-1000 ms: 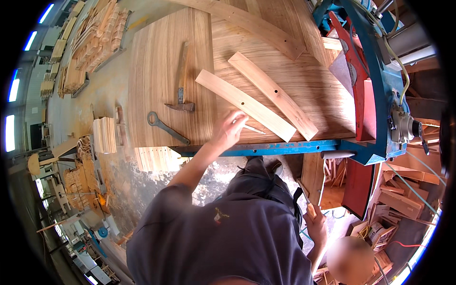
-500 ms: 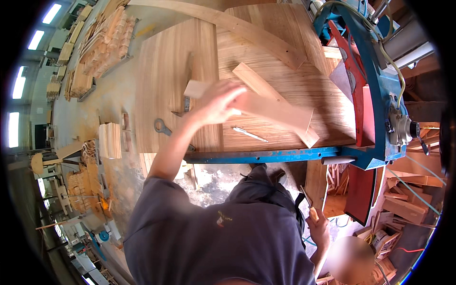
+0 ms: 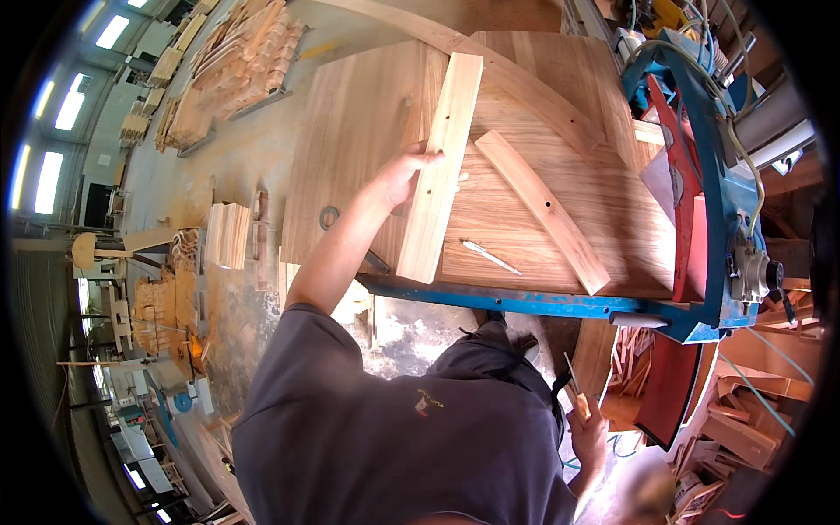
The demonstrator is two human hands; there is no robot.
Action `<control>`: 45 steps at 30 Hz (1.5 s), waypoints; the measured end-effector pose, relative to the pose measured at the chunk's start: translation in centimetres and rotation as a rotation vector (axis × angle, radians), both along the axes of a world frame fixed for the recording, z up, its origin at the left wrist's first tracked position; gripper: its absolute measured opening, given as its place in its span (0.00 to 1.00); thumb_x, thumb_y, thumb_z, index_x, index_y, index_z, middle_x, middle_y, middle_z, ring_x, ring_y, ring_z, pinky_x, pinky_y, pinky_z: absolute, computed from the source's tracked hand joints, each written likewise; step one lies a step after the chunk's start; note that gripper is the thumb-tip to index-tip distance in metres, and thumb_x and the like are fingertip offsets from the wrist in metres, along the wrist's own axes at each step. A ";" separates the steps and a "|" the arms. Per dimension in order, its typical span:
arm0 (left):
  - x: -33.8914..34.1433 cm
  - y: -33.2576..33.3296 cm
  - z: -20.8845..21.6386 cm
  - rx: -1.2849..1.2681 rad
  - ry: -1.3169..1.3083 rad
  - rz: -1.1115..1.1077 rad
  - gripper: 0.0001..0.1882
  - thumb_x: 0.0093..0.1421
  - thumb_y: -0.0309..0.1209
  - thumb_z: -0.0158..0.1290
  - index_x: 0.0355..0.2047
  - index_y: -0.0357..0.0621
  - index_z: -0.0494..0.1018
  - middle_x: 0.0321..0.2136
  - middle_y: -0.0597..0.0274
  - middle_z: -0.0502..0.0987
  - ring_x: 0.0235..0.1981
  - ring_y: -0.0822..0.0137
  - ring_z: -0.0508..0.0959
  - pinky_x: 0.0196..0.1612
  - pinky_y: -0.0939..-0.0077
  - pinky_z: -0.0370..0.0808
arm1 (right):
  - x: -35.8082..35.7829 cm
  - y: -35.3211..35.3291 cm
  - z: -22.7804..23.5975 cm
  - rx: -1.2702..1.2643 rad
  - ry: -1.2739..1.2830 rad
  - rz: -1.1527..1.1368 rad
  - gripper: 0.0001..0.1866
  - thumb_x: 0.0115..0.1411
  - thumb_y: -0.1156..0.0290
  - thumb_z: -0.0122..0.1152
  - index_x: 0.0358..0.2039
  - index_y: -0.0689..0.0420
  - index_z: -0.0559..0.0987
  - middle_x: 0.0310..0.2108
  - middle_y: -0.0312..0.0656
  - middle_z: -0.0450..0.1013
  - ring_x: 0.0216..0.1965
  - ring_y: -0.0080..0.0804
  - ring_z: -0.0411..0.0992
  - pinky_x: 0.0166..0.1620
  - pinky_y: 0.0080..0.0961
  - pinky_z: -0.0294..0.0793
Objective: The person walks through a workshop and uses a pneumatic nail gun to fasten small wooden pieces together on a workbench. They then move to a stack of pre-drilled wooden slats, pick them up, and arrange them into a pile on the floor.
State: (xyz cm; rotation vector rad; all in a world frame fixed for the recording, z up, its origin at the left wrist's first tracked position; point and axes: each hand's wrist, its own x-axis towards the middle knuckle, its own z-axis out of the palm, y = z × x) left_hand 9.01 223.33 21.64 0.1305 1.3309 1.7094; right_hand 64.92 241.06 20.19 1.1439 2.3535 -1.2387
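Observation:
My left hand (image 3: 408, 178) grips a straight light-wood piece (image 3: 454, 140) by its left edge, near the middle. Small dark holes show along its face, and it is held over the wooden panels (image 3: 350, 122). To the right, a shorter, slightly curved wood piece (image 3: 525, 179) with one hole lies on the panels. A white pen (image 3: 491, 257) rests between the two pieces. Under my left forearm lies a grey ring-ended tool (image 3: 329, 217), partly hidden. Low at my right side, my right hand (image 3: 591, 430) is closed around a wooden-handled tool (image 3: 583, 406) with a thin metal shaft.
A long curved board (image 3: 516, 80) crosses the far part of the panels. The blue machine frame (image 3: 719, 201) with red parts (image 3: 687, 188) stands on the right, and its blue rail (image 3: 525, 304) runs along the near edge. Stacked wood (image 3: 227, 66) sits far left.
My left hand has swung the wood piece from lying crosswise to nearly upright in the picture, uncovering the shorter curved piece. The right hand keeps its tool at my side.

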 end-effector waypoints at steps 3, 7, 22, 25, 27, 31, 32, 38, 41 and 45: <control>0.3 0.4 -0.2 -0.066 0.161 -0.067 0.28 0.51 0.23 0.64 0.52 0.33 0.68 0.44 0.50 0.78 0.44 0.53 0.82 0.48 0.60 0.81 | -0.6 -0.4 0.7 -0.024 -0.020 -0.019 0.19 0.56 0.72 0.63 0.50 0.59 0.76 0.23 0.55 0.76 0.26 0.47 0.79 0.31 0.39 0.75; 1.3 2.0 -0.3 -0.436 0.619 -0.179 0.30 0.46 0.25 0.68 0.49 0.34 0.67 0.44 0.52 0.76 0.40 0.57 0.82 0.46 0.64 0.81 | -1.5 -0.7 1.7 -0.009 0.018 -0.020 0.18 0.56 0.74 0.63 0.48 0.58 0.76 0.27 0.58 0.77 0.32 0.56 0.78 0.35 0.43 0.75; 7.0 6.9 -9.6 -0.223 1.837 -0.754 0.29 0.43 0.19 0.60 0.50 0.41 0.74 0.51 0.56 0.76 0.52 0.54 0.75 0.55 0.63 0.76 | -1.8 -1.5 1.6 -0.040 0.054 -0.075 0.16 0.55 0.78 0.64 0.45 0.60 0.76 0.28 0.57 0.77 0.33 0.55 0.78 0.36 0.37 0.75; 7.6 7.9 -10.2 -0.214 1.788 -0.677 0.26 0.45 0.18 0.58 0.49 0.42 0.75 0.51 0.58 0.76 0.51 0.56 0.76 0.52 0.64 0.77 | -1.7 -1.9 1.3 -0.059 0.078 -0.129 0.16 0.55 0.78 0.64 0.45 0.60 0.76 0.30 0.57 0.77 0.35 0.57 0.78 0.37 0.39 0.76; 7.6 8.1 -8.7 -0.260 1.673 -0.690 0.26 0.46 0.17 0.58 0.49 0.43 0.76 0.50 0.59 0.77 0.51 0.57 0.76 0.51 0.66 0.78 | -1.4 -2.1 1.6 -0.054 0.067 -0.139 0.16 0.55 0.78 0.64 0.46 0.60 0.76 0.31 0.58 0.77 0.36 0.57 0.78 0.38 0.39 0.76; 6.3 8.5 -7.9 -0.263 1.622 -0.704 0.24 0.46 0.15 0.57 0.47 0.42 0.77 0.48 0.59 0.77 0.48 0.56 0.77 0.49 0.66 0.78 | -1.2 -2.2 1.5 -0.048 0.073 -0.151 0.17 0.55 0.78 0.64 0.46 0.59 0.76 0.32 0.58 0.77 0.37 0.57 0.78 0.38 0.40 0.76; 6.1 8.7 -8.0 -0.237 1.634 -0.698 0.23 0.46 0.15 0.57 0.46 0.41 0.77 0.47 0.58 0.78 0.48 0.56 0.77 0.48 0.65 0.78 | -1.2 -2.2 1.4 -0.038 0.085 -0.143 0.17 0.55 0.78 0.64 0.46 0.59 0.76 0.32 0.58 0.77 0.37 0.57 0.78 0.38 0.40 0.75; 5.9 8.7 -7.8 -0.247 1.754 -0.703 0.23 0.47 0.16 0.58 0.47 0.39 0.76 0.48 0.59 0.77 0.50 0.58 0.75 0.50 0.67 0.77 | -0.7 -2.4 1.5 -0.010 0.105 -0.165 0.16 0.55 0.78 0.64 0.45 0.59 0.76 0.32 0.57 0.77 0.37 0.58 0.77 0.38 0.40 0.75; 3.9 8.4 -9.3 -0.267 1.831 -0.670 0.25 0.45 0.15 0.60 0.46 0.41 0.75 0.48 0.58 0.76 0.50 0.56 0.76 0.51 0.64 0.78 | -0.4 -2.2 1.5 -0.003 0.107 -0.196 0.16 0.54 0.80 0.64 0.45 0.59 0.75 0.33 0.57 0.77 0.37 0.58 0.77 0.39 0.40 0.76; 4.0 8.2 -8.5 -0.416 1.630 -0.781 0.16 0.53 0.19 0.57 0.43 0.43 0.77 0.42 0.62 0.77 0.46 0.57 0.76 0.48 0.67 0.77 | -0.4 -2.0 1.5 -0.027 0.094 -0.225 0.16 0.54 0.80 0.64 0.45 0.59 0.76 0.33 0.56 0.77 0.37 0.58 0.77 0.39 0.39 0.76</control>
